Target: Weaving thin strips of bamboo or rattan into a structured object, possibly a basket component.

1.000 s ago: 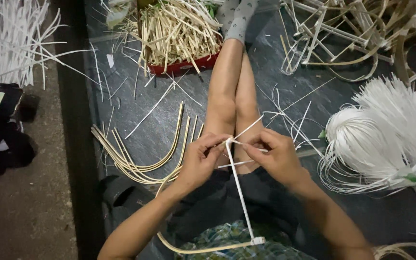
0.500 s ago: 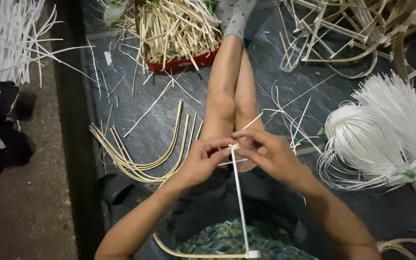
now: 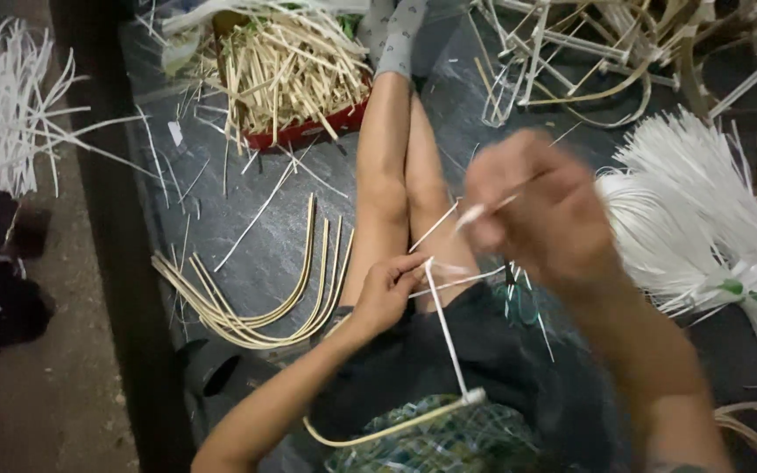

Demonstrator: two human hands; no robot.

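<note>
My left hand [image 3: 389, 293] pinches the top of a white-wrapped cane piece [image 3: 447, 337] that runs down to a bent tan cane strip [image 3: 387, 429] over my lap. My right hand [image 3: 536, 206] is raised and blurred, gripping a thin white plastic strip [image 3: 484, 210] pulled up and to the right from that joint. Loose white strip ends cross my knees [image 3: 449, 280]. My bare legs [image 3: 396, 175] stretch forward on a dark mat.
Curved tan cane pieces [image 3: 256, 307] lie left of my legs. A red tray of short cane sticks [image 3: 300, 74] sits ahead. A bundle of white strips [image 3: 711, 236] lies at right, more white strips [image 3: 10, 114] at far left, woven frames [image 3: 606, 52] top right.
My right hand has left the joint and risen up to the right, drawing the white strip taut. My left hand stays on the joint.
</note>
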